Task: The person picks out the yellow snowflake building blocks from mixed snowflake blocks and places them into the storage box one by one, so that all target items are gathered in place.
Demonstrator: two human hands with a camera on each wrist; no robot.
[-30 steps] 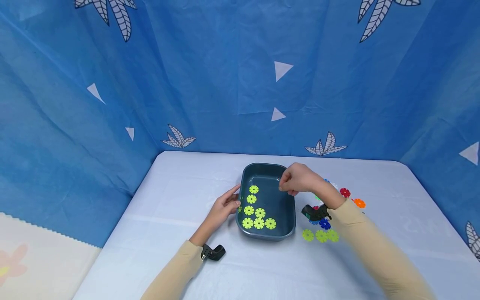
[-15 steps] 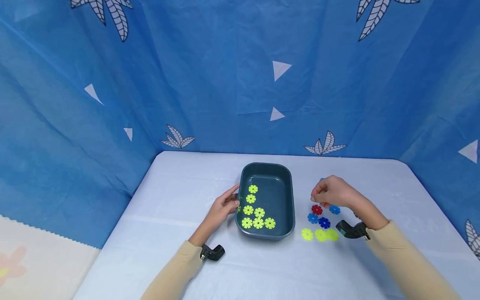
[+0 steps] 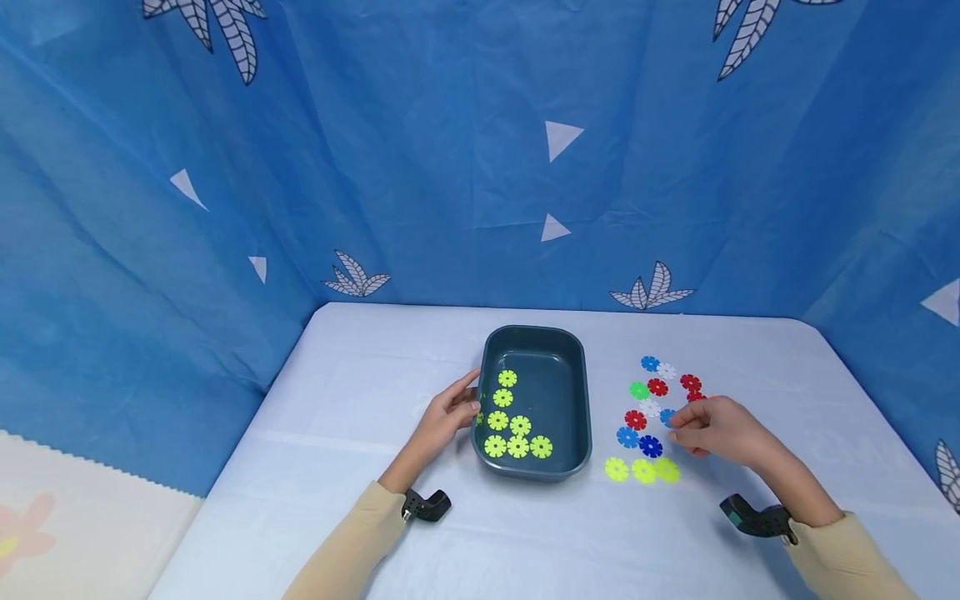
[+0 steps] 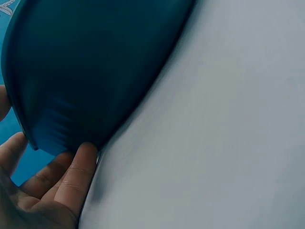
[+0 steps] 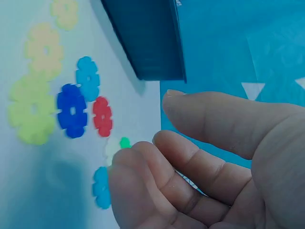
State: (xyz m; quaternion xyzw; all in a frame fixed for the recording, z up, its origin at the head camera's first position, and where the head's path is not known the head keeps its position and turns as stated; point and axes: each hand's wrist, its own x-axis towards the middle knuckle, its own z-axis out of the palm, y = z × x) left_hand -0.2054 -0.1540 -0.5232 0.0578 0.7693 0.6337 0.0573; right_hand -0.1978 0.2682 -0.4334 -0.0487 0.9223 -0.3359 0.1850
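On the tablecloth stands a dark teal plastic tray with several yellow-green flower-shaped discs lying inside. My left hand rests against its left side. In the left wrist view, the fingertips touch the tray's outer wall. My right hand hovers at the right, over the edge of a spread of coloured discs. Its thumb and fingers are loosely bent and apart in the right wrist view, holding nothing. Close by its fingertips are a light blue disc and a dark blue disc.
Between tray and right hand lie red, white, green and blue discs. A row of yellow-green discs lies nearest the front of this spread. A blue patterned curtain hangs behind the white-covered table.
My right hand has moved from above the tray's right rim out to the right over the loose discs, uncovering several of them. The left hand and tray have stayed in place.
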